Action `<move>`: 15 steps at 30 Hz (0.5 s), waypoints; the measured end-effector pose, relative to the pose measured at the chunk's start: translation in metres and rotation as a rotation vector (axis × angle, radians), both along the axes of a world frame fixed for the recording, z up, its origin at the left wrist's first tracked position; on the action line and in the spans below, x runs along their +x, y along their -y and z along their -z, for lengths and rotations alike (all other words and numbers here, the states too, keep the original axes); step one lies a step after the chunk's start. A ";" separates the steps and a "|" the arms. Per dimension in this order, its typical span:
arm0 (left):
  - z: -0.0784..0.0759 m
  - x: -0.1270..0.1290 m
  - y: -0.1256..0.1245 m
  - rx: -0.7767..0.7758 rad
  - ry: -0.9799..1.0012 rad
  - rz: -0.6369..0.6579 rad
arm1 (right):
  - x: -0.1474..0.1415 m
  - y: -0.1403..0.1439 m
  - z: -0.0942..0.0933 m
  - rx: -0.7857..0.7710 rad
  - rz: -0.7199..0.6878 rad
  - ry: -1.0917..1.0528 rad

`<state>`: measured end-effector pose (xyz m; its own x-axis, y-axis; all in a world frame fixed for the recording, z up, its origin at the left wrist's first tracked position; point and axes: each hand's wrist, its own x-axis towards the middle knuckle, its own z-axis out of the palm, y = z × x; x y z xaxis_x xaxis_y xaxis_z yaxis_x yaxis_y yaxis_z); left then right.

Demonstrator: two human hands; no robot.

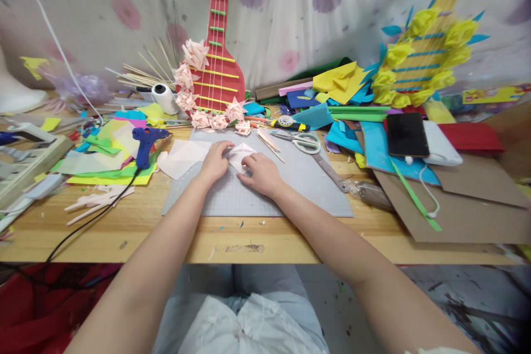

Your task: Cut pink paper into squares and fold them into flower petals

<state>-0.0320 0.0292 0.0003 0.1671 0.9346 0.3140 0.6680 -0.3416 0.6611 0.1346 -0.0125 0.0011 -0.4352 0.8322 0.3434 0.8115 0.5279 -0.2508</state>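
Observation:
A small folded piece of pale pink paper (240,150) lies over the grey cutting mat (257,202), between my two hands. My left hand (216,161) has its curled fingers at the paper's left edge. From the right, my right hand (262,173) grips the paper's lower right side, thumb and fingers bent toward each other. Larger pale pink sheets (185,156) rest just left of my left hand. Beyond the right hand are thin pale pink paper strips (269,144) and grey-handled scissors (307,142).
A blue glue gun (146,146) sits on coloured sheets at left, its black cord crossing the table edge. A red paper-flowered instrument model (222,74) stands behind the mat, a yellow one (427,61) farther right. A metal ruler (329,172), phone (407,134) and cardboard (452,215) lie at right.

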 end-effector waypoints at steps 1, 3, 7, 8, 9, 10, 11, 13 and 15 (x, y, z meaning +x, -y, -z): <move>-0.002 0.000 -0.005 -0.028 0.026 0.012 | 0.000 0.001 -0.001 0.013 -0.011 0.008; -0.008 0.003 -0.014 -0.128 0.080 0.010 | -0.001 0.002 -0.002 0.035 -0.028 0.023; -0.028 0.015 -0.029 -0.420 0.162 -0.025 | -0.002 0.003 -0.003 0.048 -0.041 0.048; -0.033 0.018 -0.031 -0.485 0.174 -0.031 | -0.001 0.002 -0.003 0.042 -0.036 0.052; -0.037 0.021 -0.032 -0.537 0.172 -0.034 | -0.001 0.002 -0.003 0.033 -0.029 0.054; -0.040 0.023 -0.033 -0.575 0.159 -0.045 | 0.000 0.002 -0.003 0.026 -0.023 0.055; -0.042 0.024 -0.033 -0.594 0.136 -0.060 | 0.001 0.002 -0.003 0.022 -0.019 0.055; -0.045 0.025 -0.033 -0.591 0.069 -0.092 | 0.003 0.002 -0.004 0.023 -0.018 0.056; -0.045 0.026 -0.031 -0.585 0.003 -0.118 | 0.005 0.001 -0.004 0.029 -0.019 0.058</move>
<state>-0.0062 0.0603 0.0451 0.0515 0.9647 -0.2581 0.6771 0.1562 0.7191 0.1395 -0.0139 0.0052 -0.4703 0.8138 0.3412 0.8141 0.5494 -0.1883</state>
